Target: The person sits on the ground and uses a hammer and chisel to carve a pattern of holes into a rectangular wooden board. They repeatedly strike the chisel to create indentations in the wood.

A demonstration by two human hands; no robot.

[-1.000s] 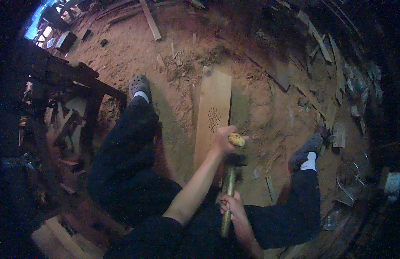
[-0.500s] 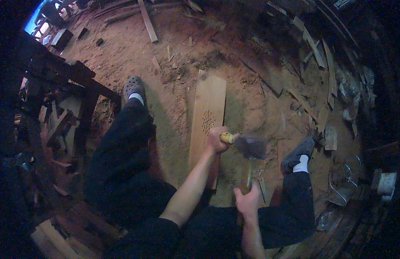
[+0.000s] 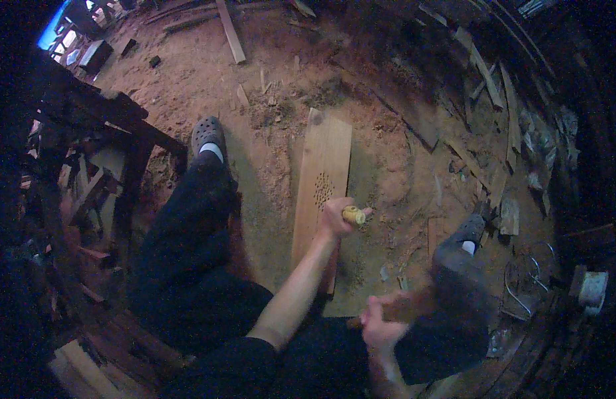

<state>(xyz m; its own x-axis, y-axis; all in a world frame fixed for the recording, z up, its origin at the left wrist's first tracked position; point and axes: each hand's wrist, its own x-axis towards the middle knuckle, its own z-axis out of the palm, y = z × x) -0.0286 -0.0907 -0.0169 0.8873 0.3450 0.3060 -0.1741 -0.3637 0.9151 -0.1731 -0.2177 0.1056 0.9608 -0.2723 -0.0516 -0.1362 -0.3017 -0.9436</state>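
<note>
My left hand [image 3: 336, 218] is closed round the yellow handle [image 3: 354, 215] of a hand tool, whose butt end points up and right. The tool's working end is hidden behind the fist. Beneath it lies a long pale wooden board [image 3: 326, 143], with a cluster of small dark holes [image 3: 322, 189] just beyond the hand. Lower right, my right hand [image 3: 382, 326] grips a hammer by its wooden handle [image 3: 409, 306]. The hammer's dark head [image 3: 462, 287] is smeared by motion above my right leg, well apart from the yellow handle.
My feet in grey clogs [image 3: 208, 135] stand on the dirt floor either side of the board. Wood scraps [image 3: 479, 66] lie along the right, near a bent metal wire [image 3: 518, 299] and a white spool-like object [image 3: 592, 290]. A dark wooden frame [image 3: 115, 110] stands at the left.
The hammer has swung away from the yellow handle, down and to the right, its head now over my right leg. My left hand and the board keep nearly the same place.
</note>
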